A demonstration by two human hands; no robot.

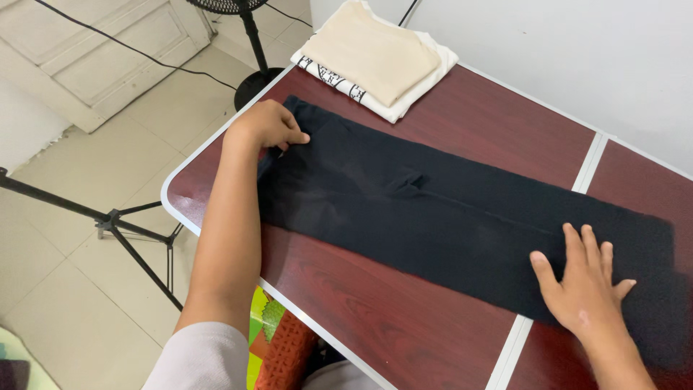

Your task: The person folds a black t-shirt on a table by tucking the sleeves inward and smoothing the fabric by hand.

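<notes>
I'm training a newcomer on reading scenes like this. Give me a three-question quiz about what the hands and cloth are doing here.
1. True or false: the right hand lies flat, fingers spread, on the black garment.
2. What does the left hand do?
A. pinches the garment's end
B. lifts the folded cream cloth
C. grips the fan stand
3. Fill in: the folded cloths sit at the table's far ____.

Key:
1. True.
2. A; it is closed on the garment's edge near the table's left rim.
3. Corner, beyond the black garment, apart from it.
</notes>
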